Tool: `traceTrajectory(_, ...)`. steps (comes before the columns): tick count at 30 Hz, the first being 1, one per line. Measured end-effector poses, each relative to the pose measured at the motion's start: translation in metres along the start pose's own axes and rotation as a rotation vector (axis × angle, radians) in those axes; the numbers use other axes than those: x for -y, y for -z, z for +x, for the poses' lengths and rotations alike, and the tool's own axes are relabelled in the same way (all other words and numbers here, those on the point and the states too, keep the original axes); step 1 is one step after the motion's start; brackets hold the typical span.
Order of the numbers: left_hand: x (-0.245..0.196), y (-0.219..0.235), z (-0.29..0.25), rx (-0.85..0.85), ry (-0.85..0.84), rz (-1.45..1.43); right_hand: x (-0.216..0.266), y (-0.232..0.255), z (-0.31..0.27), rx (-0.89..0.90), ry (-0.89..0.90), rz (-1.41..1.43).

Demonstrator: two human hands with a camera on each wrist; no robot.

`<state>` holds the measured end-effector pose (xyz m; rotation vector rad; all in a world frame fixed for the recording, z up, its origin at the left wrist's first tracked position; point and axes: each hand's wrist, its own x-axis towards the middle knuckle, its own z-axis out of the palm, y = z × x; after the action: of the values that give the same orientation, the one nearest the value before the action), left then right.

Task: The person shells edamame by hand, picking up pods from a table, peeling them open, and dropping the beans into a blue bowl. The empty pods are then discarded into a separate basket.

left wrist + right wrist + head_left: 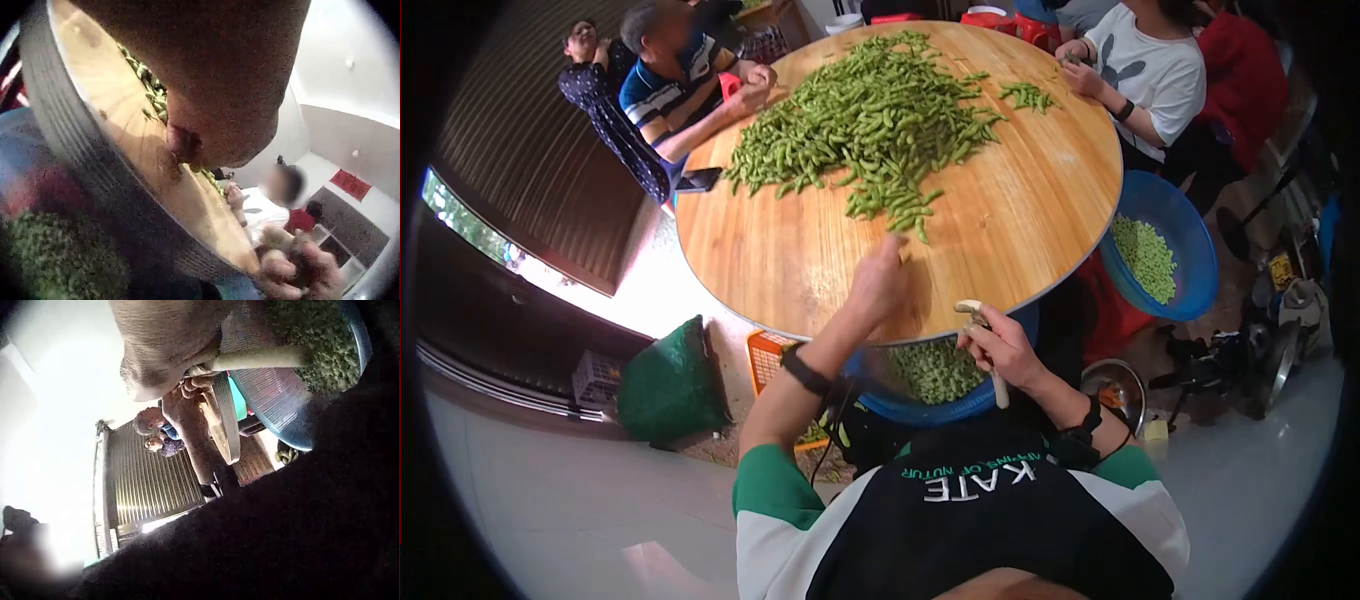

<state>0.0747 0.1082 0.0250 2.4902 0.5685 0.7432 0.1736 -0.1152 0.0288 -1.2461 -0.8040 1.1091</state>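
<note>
A large heap of green edamame pods (870,120) lies on the round wooden table (1020,230). My left hand (878,285) reaches over the table's near part, fingertips right at the heap's closest pods; its fingers are mostly hidden, and I cannot tell whether it pinches a pod. My right hand (1003,350), at the near table edge, grips a tool with a slim pale handle (262,359) that sticks out below the fist. Beneath that edge, a blue basin (880,405) holds shelled green beans (935,372).
Another blue basin (1195,245) of shelled beans stands at the right. A phone (698,180) lies on the left table edge, and a small pod pile (1027,96) on the right. A green sack (672,385) and orange crate (768,352) stand left. Other people sit around the table.
</note>
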Motion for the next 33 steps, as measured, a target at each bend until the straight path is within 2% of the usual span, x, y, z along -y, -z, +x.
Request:
traceTrajectory(1,-0.004,0.007,-0.005,-0.001,0.078,-0.142,0.002,-0.005,0.002,-0.033,0.013,0.056)
traceTrajectory(2,-0.009,0.013,-0.011,-0.001,0.073,-0.134,0.005,-0.007,0.004,-0.032,0.021,0.061)
traceTrajectory(4,-0.028,0.022,-0.028,0.064,0.335,-0.838,0.008,-0.011,0.005,-0.004,0.031,0.114)
traceTrajectory(5,-0.041,0.026,-0.035,0.07,0.405,-0.977,0.007,-0.013,0.006,-0.01,0.018,0.116)
traceTrajectory(7,-0.05,0.022,-0.049,0.082,0.458,-1.101,0.004,-0.015,0.007,0.016,0.074,0.133)
traceTrajectory(9,-0.059,0.015,-0.06,0.083,0.514,-1.288,0.008,-0.018,0.006,0.015,0.046,0.108)
traceTrajectory(12,-0.066,0.007,-0.067,0.034,0.546,-1.28,0.008,-0.017,0.006,0.062,0.02,0.098)
traceTrajectory(13,-0.064,0.006,-0.069,0.054,0.568,-1.264,0.006,-0.016,0.005,0.115,0.028,0.114)
traceTrajectory(17,-0.059,0.006,-0.081,0.113,0.597,-1.312,-0.001,-0.016,0.003,0.12,0.007,0.103)
traceTrajectory(23,-0.064,0.007,-0.088,0.044,0.436,-1.172,-0.002,-0.019,0.002,0.156,-0.016,0.23)
traceTrajectory(25,-0.068,0.004,-0.088,-0.09,0.335,-1.097,-0.001,-0.019,0.003,0.155,-0.067,0.352)
traceTrajectory(26,-0.067,0.006,-0.088,-0.095,0.334,-1.097,-0.001,-0.02,0.004,0.159,-0.068,0.35)
traceTrajectory(28,-0.063,0.009,-0.089,0.007,0.393,-1.16,-0.004,-0.022,0.004,0.071,0.008,0.137)
traceTrajectory(29,-0.06,0.009,-0.09,0.005,0.394,-1.16,-0.005,-0.022,0.004,0.073,0.007,0.137)
traceTrajectory(32,-0.053,0.004,-0.091,0.058,0.449,-1.326,-0.004,-0.02,0.005,0.119,-0.017,0.262)
traceTrajectory(33,-0.054,0.005,-0.091,0.09,0.513,-1.449,-0.002,-0.019,0.005,0.17,-0.055,0.372)
